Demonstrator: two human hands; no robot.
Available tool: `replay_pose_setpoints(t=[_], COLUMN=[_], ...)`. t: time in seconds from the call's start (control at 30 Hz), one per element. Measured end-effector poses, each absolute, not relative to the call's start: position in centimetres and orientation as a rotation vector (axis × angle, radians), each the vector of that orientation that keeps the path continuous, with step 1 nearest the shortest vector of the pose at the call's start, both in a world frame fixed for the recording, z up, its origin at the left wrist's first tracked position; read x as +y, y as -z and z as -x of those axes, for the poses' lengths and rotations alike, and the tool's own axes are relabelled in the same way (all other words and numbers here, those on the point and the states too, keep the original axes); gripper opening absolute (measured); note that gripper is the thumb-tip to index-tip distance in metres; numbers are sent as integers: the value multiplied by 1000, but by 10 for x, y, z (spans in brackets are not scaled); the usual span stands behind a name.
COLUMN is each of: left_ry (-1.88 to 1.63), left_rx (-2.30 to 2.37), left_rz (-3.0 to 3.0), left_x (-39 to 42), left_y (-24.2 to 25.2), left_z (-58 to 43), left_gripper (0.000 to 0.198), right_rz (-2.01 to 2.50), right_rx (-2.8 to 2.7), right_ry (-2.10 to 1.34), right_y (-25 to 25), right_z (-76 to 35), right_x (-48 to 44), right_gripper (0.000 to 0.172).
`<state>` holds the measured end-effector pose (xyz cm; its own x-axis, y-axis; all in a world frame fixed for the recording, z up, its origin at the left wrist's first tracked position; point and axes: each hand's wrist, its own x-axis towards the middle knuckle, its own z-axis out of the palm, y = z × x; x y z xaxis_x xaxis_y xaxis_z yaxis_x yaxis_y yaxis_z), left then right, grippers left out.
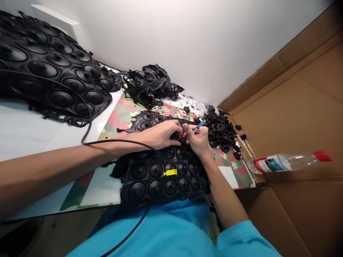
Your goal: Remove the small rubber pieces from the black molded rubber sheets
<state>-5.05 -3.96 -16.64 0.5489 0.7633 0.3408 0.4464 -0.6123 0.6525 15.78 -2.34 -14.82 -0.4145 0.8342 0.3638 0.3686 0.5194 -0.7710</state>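
Observation:
A black moulded rubber sheet (171,185) with rows of round discs lies in front of me, its near edge hanging over the table edge at my lap. My left hand (167,134) is closed, thumb and fingers pinching the rubber near the sheet's middle. Close beside it, my right hand (198,141) grips a slim tool with a light-blue handle (199,125), pointing down toward the left fingertips. The tool's tip and the exact spot being pinched are hidden by my fingers. A yellow tag (170,172) rests on the sheet below my hands.
Stacked disc sheets (61,98) fill the left. Torn rubber scrap (150,85) lies at the back, loose black rubber discs (221,130) at right. A camouflage mat (115,119) covers part of the table. A plastic bottle (297,162) stands near cardboard (302,103). A black cable (89,121) crosses my left forearm.

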Motion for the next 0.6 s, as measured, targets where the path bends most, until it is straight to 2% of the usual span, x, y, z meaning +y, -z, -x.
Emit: replay_pose_setpoints(t=[0.17,0.43,0.6], left_ry=[-830,-824,-825], left_rx=[960,980,965], left_rz=[-2280,-2270,-2276], left_x=[-39,-41,-41], left_y=[166,163,163], left_z=[51,50,50], left_gripper=[11,13,13], right_rz=[1024,1108,1162], right_rx=[-1907,-1664,-1624], right_ry=[-999,-1235,-1170], right_y=[148,153,153], right_z=[-155,-154,-153], right_x=[-15,-5,-5], right_gripper=[77,82,81])
